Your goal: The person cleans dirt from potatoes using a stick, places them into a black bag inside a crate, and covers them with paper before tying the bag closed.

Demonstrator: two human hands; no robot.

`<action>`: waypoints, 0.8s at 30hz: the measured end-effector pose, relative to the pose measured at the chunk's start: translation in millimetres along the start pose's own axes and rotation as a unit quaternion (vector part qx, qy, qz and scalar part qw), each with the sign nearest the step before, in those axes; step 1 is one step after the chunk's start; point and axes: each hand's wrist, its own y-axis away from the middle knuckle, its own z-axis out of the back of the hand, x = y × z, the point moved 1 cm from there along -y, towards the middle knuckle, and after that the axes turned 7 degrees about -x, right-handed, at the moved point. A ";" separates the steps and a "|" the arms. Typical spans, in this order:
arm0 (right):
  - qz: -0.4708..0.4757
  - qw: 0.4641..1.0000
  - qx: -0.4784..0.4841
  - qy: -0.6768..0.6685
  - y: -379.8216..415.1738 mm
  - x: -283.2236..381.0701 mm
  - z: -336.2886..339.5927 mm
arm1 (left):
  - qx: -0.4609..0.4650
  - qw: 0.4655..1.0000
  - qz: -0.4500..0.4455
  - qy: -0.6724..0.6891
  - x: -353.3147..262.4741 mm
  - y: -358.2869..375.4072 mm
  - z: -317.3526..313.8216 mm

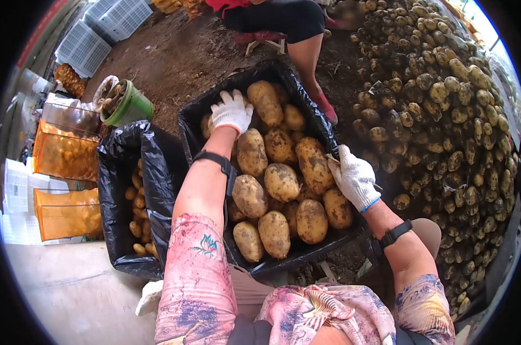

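My left hand (233,112), in a white knit glove, lies over the far left corner of a crate lined with black plastic (191,123). Its fingers are spread over the potatoes there; what lies under the palm is hidden. Large, dirt-specked potatoes (281,182) fill this crate. At the crate's right edge, my gloved right hand (353,179) is closed, close to a big potato (314,164). A thin dark piece sticks out behind the right hand, too small to identify.
Left of the crate stands another black-lined crate (114,190) with smaller potatoes. Beyond are a green bucket (133,106), orange mesh bags (68,152) and white plastic crates (83,49). A large potato heap (438,132) covers the right side. Another person's leg (306,63) reaches the far crate edge.
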 end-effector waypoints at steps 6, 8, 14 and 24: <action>0.030 0.999 -0.029 -0.007 -2.6 -3.3 -6.8 | -0.002 0.999 -0.048 0.023 26.1 29.9 21.6; 0.017 1.000 -0.018 -0.004 -2.9 -1.6 -4.8 | -0.029 0.995 -0.085 0.036 37.1 64.3 37.1; 0.014 0.999 -0.025 -0.025 -5.5 -7.1 -13.9 | 0.008 0.986 -0.036 0.163 95.1 154.8 95.0; 0.007 0.999 -0.030 -0.026 -3.4 -7.1 -13.8 | 0.098 0.972 0.046 0.209 24.4 185.4 85.8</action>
